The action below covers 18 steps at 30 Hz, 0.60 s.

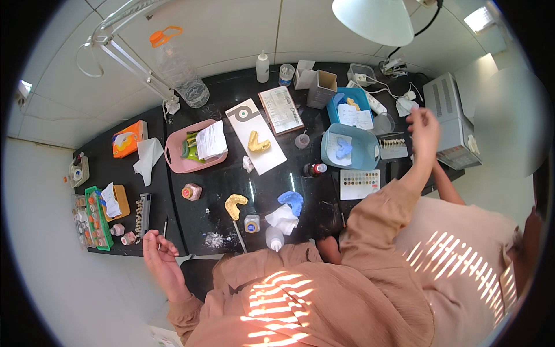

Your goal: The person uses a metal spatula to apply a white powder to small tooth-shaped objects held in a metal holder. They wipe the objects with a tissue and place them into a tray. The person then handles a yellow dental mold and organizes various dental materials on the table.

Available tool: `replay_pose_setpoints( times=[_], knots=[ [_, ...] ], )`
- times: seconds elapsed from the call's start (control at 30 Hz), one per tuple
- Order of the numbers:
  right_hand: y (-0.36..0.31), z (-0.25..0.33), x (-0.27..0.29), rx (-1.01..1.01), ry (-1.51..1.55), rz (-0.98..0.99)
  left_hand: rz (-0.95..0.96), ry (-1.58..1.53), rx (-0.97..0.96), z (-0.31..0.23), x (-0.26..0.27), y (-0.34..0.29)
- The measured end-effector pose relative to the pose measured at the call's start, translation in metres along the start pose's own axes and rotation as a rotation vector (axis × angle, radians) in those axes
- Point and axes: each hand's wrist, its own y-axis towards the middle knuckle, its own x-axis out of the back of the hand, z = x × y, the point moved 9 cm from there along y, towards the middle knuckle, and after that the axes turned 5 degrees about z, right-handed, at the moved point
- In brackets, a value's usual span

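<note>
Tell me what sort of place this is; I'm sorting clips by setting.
Probably a dental lab bench: yellow jaw casts, a blue impression tray and a tooth shade card lie on the black table under a lamp.

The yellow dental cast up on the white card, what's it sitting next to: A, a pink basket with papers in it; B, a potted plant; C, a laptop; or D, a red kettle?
A: the yellow dental cast lies on the white card, with the pink basket holding papers just to its left.

Black worktop [231,179] with pink tray [176,162], blue tub [364,159], yellow dental cast [236,203], white bottle [274,238].
</note>
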Motion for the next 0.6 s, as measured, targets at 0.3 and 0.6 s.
replay_pose_setpoints(
  times=[0.3, 0.6],
  knots=[
    [-0.101, -0.153, -0.075, -0.33, -0.449, 0.134, -0.031, -0.005, -0.079, -0.014, 0.02, 0.003],
    [-0.106, -0.211, -0.099, -0.527, -0.255, 0.273, -0.242, -0.097, -0.169, -0.007, 0.094, -0.011]
  ],
)
